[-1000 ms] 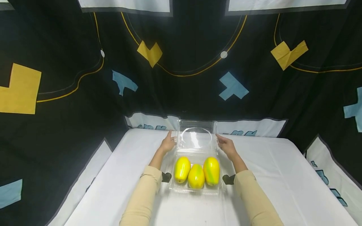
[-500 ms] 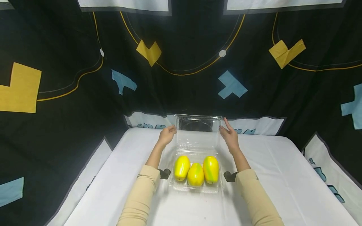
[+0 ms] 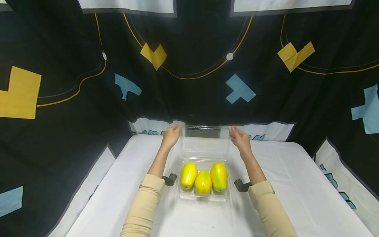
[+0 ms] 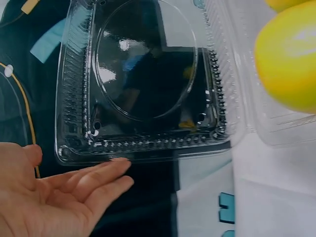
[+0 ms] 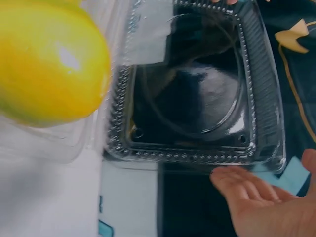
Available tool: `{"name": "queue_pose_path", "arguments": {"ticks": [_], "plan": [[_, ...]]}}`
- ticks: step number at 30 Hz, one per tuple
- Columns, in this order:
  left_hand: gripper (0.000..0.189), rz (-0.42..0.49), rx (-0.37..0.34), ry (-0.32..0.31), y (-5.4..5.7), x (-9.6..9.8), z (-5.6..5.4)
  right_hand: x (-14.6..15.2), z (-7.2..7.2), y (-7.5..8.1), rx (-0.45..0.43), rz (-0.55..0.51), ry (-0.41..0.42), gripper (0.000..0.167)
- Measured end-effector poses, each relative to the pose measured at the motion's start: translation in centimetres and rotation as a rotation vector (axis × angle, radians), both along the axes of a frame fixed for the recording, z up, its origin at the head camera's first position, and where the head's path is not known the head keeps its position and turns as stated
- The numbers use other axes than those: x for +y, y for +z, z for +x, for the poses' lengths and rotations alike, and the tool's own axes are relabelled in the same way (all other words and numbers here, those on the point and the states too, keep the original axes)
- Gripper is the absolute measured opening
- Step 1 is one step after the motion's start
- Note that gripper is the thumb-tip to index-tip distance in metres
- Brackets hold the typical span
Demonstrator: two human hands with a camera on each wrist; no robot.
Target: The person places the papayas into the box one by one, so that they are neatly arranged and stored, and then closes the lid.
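A clear plastic clamshell box (image 3: 185, 197) lies on the table with its lid (image 3: 204, 149) raised at the back. Inside its base sit three glossy yellow oblong fruits, a left one (image 3: 189, 176), a middle one (image 3: 203, 182) and a right one (image 3: 219, 177) with a green streak. My left hand (image 3: 171, 135) is beside the lid's left edge; in the left wrist view its extended fingertips (image 4: 120, 163) are right at the rim, thumb apart. At the opposite edge, my right hand (image 3: 240, 140) has straight fingers (image 5: 232, 180) at the rim.
A white cloth covers the table (image 3: 281, 184). Behind it hangs a black curtain (image 3: 189, 98) with yellow and blue patches. Dark wrist-camera mounts, a left one (image 3: 169, 179) and a right one (image 3: 242, 186), jut inward on either side of the box.
The lid has tilted up and back from its position one second ago. Both hands have risen along its side edges. The fruits have stayed in the base.
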State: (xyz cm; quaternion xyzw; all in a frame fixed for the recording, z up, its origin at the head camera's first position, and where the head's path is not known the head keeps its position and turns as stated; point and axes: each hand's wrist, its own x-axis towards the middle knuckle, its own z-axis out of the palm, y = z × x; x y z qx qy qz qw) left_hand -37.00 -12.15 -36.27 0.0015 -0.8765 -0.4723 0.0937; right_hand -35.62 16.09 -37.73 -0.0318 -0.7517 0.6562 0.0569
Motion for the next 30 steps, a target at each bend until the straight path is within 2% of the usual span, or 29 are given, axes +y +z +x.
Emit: {"name": "queue_pose_path", "arguments": {"ticks": [5, 7, 8, 11, 14, 15, 19, 24, 30], "plan": [[0.067, -0.132, -0.018, 0.023, 0.7, 0.1, 1.0, -0.2, 0.7, 0.7, -0.082, 0.077, 0.016, 0.079], [0.069, -0.166, -0.027, 0.027, 1.0, 0.2, 1.5, -0.1, 0.4, 0.3, -0.105, 0.111, 0.02, 0.083], [0.07, -0.175, -0.032, 0.029, 1.1, 0.3, 1.8, 0.4, -0.5, -0.8, -0.084, 0.123, 0.019, 0.084], [0.069, -0.194, -0.056, 0.028, 1.2, 0.4, 2.5, 0.5, -0.5, -1.5, -0.095, 0.185, 0.016, 0.084], [0.066, -0.194, -0.064, 0.026, 1.0, 0.5, 3.1, 0.2, 0.9, -1.1, -0.083, 0.246, 0.013, 0.077], [0.065, -0.192, -0.063, 0.026, 1.0, 0.5, 3.3, -0.4, 2.2, 0.0, -0.104, 0.262, 0.016, 0.076], [0.062, -0.167, -0.058, 0.012, 0.6, 0.5, 4.1, -0.5, 4.2, 0.7, -0.091, 0.29, 0.049, 0.069], [0.062, -0.146, -0.064, -0.038, -0.3, 0.1, 5.6, -0.2, 5.7, 0.1, -0.111, 0.276, 0.108, 0.066], [0.066, -0.099, -0.078, -0.095, -2.4, -0.5, 8.0, 0.2, 7.6, -1.5, -0.061, 0.296, 0.155, 0.065]]}}
